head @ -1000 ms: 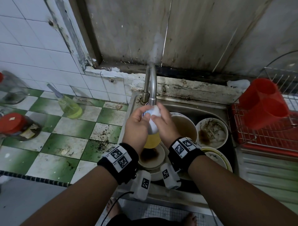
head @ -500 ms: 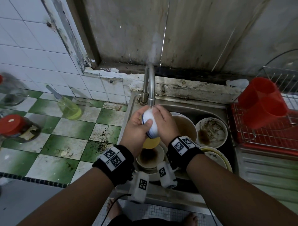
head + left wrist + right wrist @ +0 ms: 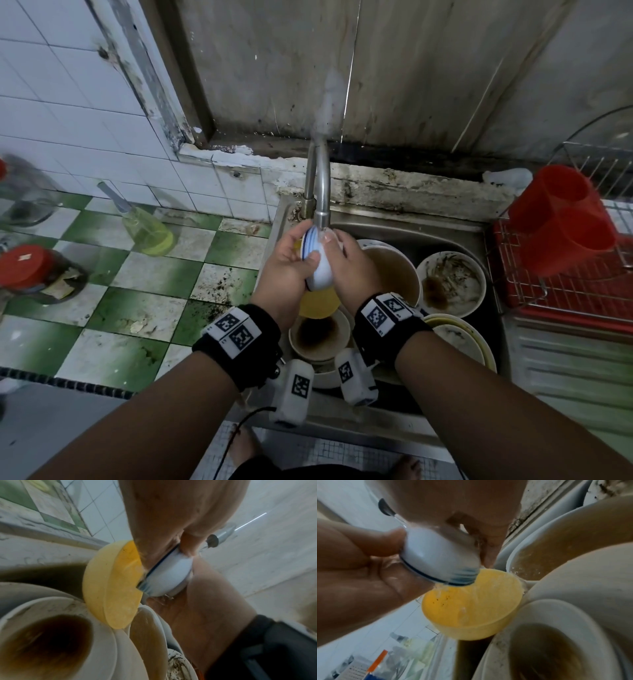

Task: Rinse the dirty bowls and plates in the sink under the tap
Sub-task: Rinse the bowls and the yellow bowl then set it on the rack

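Observation:
A small white bowl (image 3: pixel 317 262) with blue rim stripes is tipped on its side right under the tap spout (image 3: pixel 322 205). My left hand (image 3: pixel 286 265) grips its rim, thumb across the outside. My right hand (image 3: pixel 352 270) curls over its underside. In the right wrist view water runs off the small bowl (image 3: pixel 440 558) into a yellow bowl (image 3: pixel 471 608) below. The left wrist view shows the small bowl (image 3: pixel 169 577), the yellow bowl (image 3: pixel 111 588) and the spout (image 3: pixel 217 539). Dirty dishes fill the sink (image 3: pixel 452 236).
In the sink lie a large bowl of brown water (image 3: pixel 394 270), a plate with food scraps (image 3: pixel 450 282), a stained small bowl (image 3: pixel 320 334) and a yellow-rimmed plate (image 3: pixel 462 342). A red drying rack (image 3: pixel 565 291) with a red holder stands right. A soap bottle (image 3: pixel 147 233) lies on the tiled counter.
Both hands have turned the small bowl under the tap, so its blue-striped rim now faces up and left. The hands stay at the spout.

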